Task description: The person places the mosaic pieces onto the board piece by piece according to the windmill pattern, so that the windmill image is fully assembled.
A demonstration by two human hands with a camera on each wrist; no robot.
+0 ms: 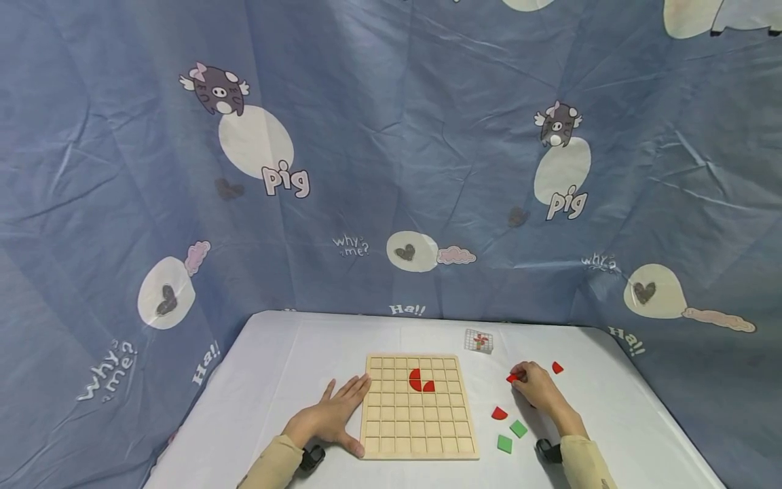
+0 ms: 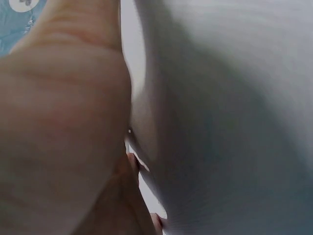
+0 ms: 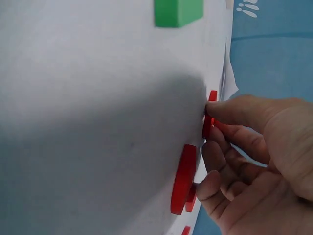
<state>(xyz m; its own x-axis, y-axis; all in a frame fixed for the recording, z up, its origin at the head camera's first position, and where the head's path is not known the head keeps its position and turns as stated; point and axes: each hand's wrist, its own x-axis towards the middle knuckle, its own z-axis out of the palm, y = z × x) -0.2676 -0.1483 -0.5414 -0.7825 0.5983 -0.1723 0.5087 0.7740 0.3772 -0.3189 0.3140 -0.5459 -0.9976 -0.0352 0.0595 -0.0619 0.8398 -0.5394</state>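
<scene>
My right hand (image 1: 533, 386) pinches a red quarter-circle piece (image 1: 512, 378) between thumb and fingers, low over the white table right of the board. In the right wrist view, thumb and forefinger grip this red piece (image 3: 209, 117) by its edge, and another red piece (image 3: 183, 181) lies beneath the curled fingers. My left hand (image 1: 332, 415) lies spread at the left side of a wooden grid board (image 1: 415, 429), fingertips and thumb against its edge. Three red quarter-circle pieces (image 1: 415, 374) sit in cells near the board's top. In the left wrist view, the wrist hides most of the hand.
Loose on the table lie a red quarter piece (image 1: 499, 413), another red piece (image 1: 557, 367) farther right, and two green squares (image 1: 518, 428). A printed pattern card (image 1: 478, 341) lies behind the board. A blue patterned curtain (image 1: 366, 170) encloses the table's back and sides.
</scene>
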